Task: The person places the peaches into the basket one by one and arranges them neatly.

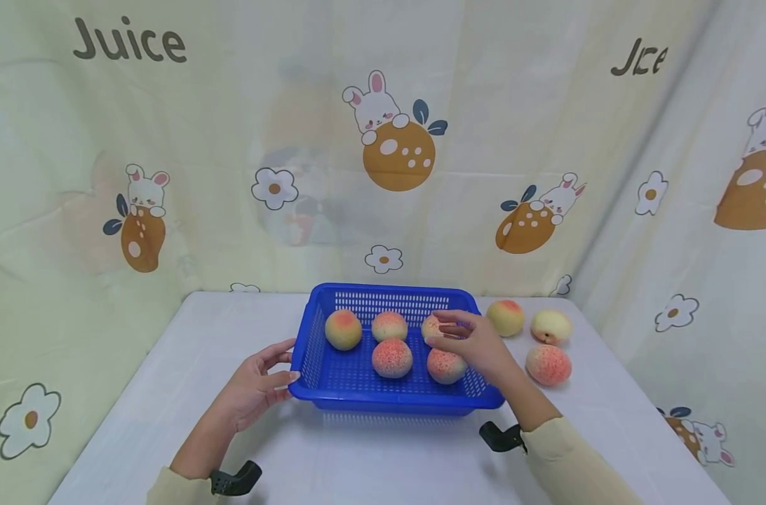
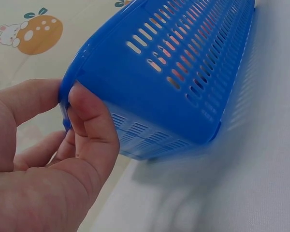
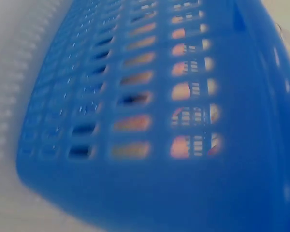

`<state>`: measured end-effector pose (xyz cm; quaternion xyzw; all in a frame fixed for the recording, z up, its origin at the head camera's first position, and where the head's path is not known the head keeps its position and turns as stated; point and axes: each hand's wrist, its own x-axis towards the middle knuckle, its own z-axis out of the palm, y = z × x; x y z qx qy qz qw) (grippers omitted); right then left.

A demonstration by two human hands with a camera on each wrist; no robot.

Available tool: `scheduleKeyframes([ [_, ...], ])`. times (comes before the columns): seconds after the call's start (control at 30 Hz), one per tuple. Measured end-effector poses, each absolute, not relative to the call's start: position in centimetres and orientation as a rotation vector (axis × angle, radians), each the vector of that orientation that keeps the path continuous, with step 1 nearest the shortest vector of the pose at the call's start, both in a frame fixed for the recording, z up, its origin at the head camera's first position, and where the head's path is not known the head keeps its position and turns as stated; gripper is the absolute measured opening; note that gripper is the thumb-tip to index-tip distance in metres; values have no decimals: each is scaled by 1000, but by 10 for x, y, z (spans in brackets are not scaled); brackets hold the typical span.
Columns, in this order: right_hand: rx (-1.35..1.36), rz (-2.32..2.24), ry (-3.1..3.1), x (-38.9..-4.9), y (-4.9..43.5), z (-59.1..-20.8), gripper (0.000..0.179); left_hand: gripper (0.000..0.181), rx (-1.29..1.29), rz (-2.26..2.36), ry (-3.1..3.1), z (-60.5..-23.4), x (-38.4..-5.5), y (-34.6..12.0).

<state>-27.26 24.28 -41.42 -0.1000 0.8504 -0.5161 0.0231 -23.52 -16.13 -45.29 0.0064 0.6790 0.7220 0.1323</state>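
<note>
A blue plastic basket (image 1: pixel 389 398) with slotted walls stands on the table and holds several peaches. My left hand (image 1: pixel 257 386) pinches its left rim, thumb on one side and fingers on the other, as the left wrist view (image 2: pixel 82 130) shows closely. Inside the basket on the right, my right hand (image 1: pixel 474 344) has thumb and fingers around a peach (image 1: pixel 429 327), partly hiding it. Just in front of that one lies a redder peach (image 1: pixel 445 367). Two peaches sit mid-basket, one speckled red (image 1: pixel 392 358) and one behind it (image 1: pixel 389 327). A yellow-orange peach (image 1: pixel 343 330) lies at the left.
Outside the basket, to its right, three peaches lie on the white table (image 1: pixel 200 337): a yellow one with a red top (image 1: pixel 505 318), a pale yellow one (image 1: pixel 551 327) and a speckled red one (image 1: pixel 548 365). A printed curtain (image 1: pixel 231 105) hangs behind the table.
</note>
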Motion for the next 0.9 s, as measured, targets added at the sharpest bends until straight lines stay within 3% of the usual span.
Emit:
scheduleKeyframes([
  [0.9, -51, -1880, 2755, -252, 329, -409, 64, 69, 10, 2112, 1955, -457, -236, -162],
])
